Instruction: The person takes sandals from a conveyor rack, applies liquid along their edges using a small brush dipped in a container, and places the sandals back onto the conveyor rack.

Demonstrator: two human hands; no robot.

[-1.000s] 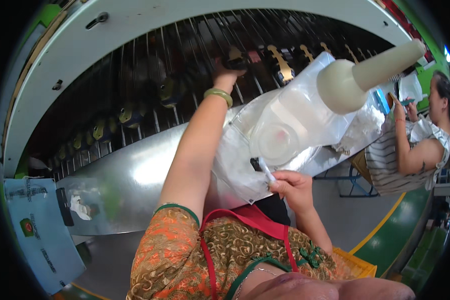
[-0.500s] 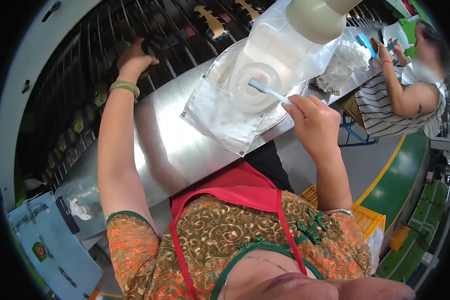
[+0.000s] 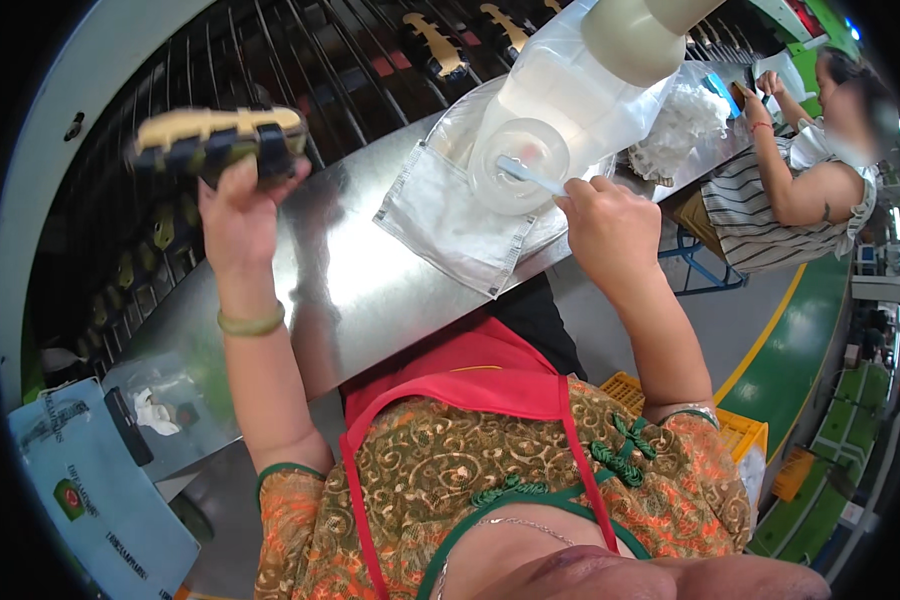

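Note:
Held up over the metal ledge at the left is a sandal [image 3: 220,128] with a tan sole edge and dark straps, slightly blurred. My left hand [image 3: 240,225] is closed round its underside from below. My right hand [image 3: 612,222] grips a toothbrush-shaped brush [image 3: 538,179] by the handle. The brush's head is over a round translucent cup [image 3: 490,200], which adjoins a large translucent bottle [image 3: 550,85] with a beige part on top. Whether the bristles touch anything inside the cup is hidden.
Metal rods [image 3: 320,60] run behind the metal ledge [image 3: 310,260], with more sandals [image 3: 433,46] on them. A white cloth sheet [image 3: 445,220] lies beside the cup. White fluffy material [image 3: 685,125] sits farther right, near a seated co-worker [image 3: 795,170]. A blue box [image 3: 95,490] stands lower left.
My left hand has drawn back from the rods and now holds a sandal up. My right hand has shifted slightly left, bringing the brush's head over the cup.

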